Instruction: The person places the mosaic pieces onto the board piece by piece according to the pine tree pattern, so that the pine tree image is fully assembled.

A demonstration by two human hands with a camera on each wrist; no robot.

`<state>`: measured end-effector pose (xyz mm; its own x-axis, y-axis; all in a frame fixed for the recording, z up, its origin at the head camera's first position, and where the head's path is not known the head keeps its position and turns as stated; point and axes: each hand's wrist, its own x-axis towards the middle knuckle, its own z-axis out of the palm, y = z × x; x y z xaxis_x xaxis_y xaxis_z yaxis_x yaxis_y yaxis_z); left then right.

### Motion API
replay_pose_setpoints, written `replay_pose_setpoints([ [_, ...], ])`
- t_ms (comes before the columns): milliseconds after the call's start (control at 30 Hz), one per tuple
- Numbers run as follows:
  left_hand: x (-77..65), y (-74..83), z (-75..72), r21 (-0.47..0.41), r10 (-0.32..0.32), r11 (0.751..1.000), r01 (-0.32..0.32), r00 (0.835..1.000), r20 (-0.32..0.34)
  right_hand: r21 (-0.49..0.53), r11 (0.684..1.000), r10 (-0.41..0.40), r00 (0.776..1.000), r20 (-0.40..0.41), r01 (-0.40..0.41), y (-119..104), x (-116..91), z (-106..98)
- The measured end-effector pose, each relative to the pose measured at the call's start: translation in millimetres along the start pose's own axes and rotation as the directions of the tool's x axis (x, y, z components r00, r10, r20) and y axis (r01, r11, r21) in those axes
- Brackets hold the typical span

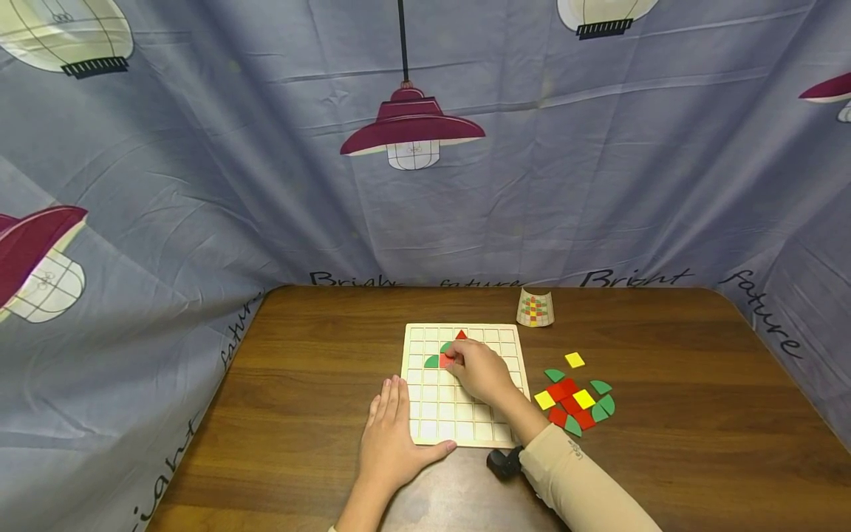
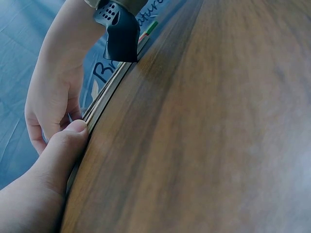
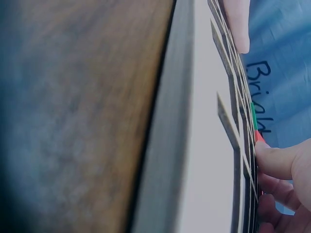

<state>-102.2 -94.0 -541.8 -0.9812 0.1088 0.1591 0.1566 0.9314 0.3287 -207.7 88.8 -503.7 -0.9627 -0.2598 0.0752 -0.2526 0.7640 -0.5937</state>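
Observation:
A pale wooden grid board [image 1: 428, 410] lies on the table. Over its middle, my right hand [image 1: 482, 373] has thumb and forefinger curled at a red square tile [image 1: 445, 360], pinching it close over the grid. Beside that tile are a green quarter-round tile [image 1: 432, 361] and another one partly behind the fingers; a red triangle tile [image 1: 462, 335] sits near the board's top edge. My left hand [image 1: 392, 443] rests along the board's left edge with straight fingers. Its thumb [image 2: 73, 133] touches the near edge of the board in the left wrist view.
Right of the board, loose red, yellow and green tiles [image 1: 570, 405] lie in a cluster, with one yellow tile [image 1: 575, 360] apart. A curved pattern card [image 1: 535, 309] stands behind. A black wrist device [image 1: 503, 464] hangs under the right wrist. Printed cloth borders the wooden table [image 1: 685, 443].

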Motion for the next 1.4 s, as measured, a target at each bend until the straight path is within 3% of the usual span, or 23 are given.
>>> replay_pose_setpoints([
  [1000, -1.3, 2.0, 0.9, 0.004, 0.004, 1.000, -0.004, 1.000, -0.007, 0.012, 1.000, -0.003, 1.000, 0.006, 0.003, -2, -8, -6],
  [1200, -1.6, 1.6, 0.5, 0.000, 0.001, 1.000, -0.001, 1.000, -0.014, 0.049, 0.999, 0.000, 1.000, 0.003, 0.000, 3, -14, -15],
  [1400, -1.6, 0.5, -0.2, 0.002, -0.004, 1.000, 0.004, 1.000, -0.009, 0.021, 0.999, 0.034, 0.999, -0.001, -0.034, 14, -24, -36],
])
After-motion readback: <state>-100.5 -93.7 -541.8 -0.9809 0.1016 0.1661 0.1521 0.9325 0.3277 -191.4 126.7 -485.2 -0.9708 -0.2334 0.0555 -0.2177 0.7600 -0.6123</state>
